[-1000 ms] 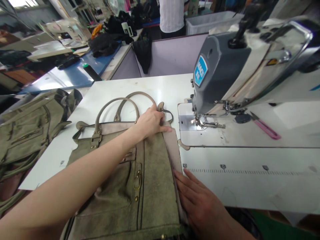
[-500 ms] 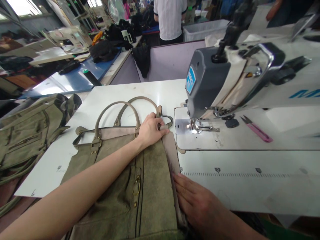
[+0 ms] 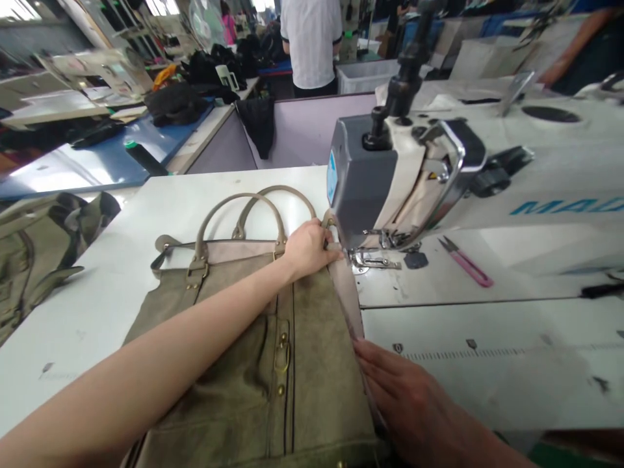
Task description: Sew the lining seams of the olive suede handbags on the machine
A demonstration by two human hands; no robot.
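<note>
An olive-green handbag lies flat on the white sewing table, its two curved handles pointing away from me. My left hand is closed on the bag's top right corner, close beside the sewing machine's presser foot. Pale lining shows along the bag's right side edge. Lower on that edge, my right hand pinches the fabric, fingers pressed together and thumb hidden. Brass rings and studs run down the bag's front strap.
The sewing machine head stands at the right, with pink-handled thread snips on its bed. More olive bags lie at the left. A thread cone rests behind them. A person in a white shirt stands beyond the lilac partition.
Both hands have shifted the bag toward the machine, so its upper right edge now sits at the presser foot. My view has turned somewhat to the right.
</note>
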